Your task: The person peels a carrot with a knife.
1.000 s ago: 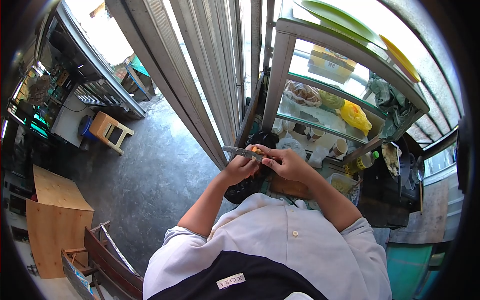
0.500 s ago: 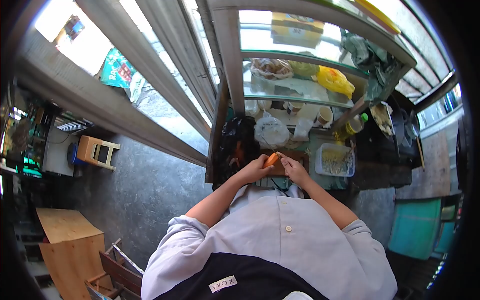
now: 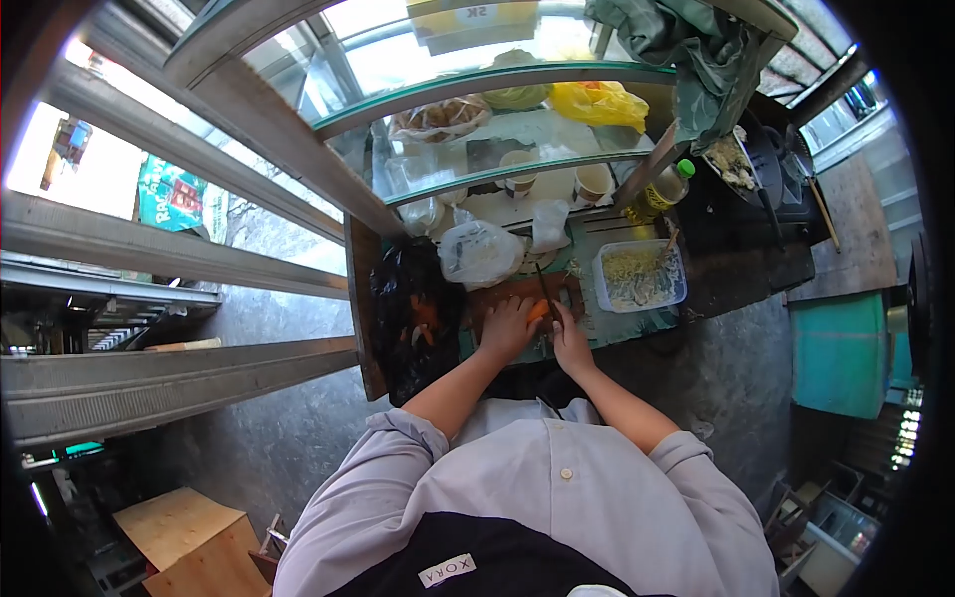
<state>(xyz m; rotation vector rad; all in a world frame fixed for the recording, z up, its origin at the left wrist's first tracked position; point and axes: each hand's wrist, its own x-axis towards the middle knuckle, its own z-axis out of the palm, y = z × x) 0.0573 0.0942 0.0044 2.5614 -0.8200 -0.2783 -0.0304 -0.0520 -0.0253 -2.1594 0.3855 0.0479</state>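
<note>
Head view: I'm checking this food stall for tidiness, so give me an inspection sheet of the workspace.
Surface: wooden cutting board on a crowded counter.
Job's things: carrot on the board; knife over it.
Clutter: black bag of peelings; clear bag; plastic tub of shreds; bottle; cups.
Grips: left hand steadies the carrot; right hand holds the knife.
Cables: nothing seen.
Surroundings: glass shelf with bagged food, green cloth, concrete floor.
</note>
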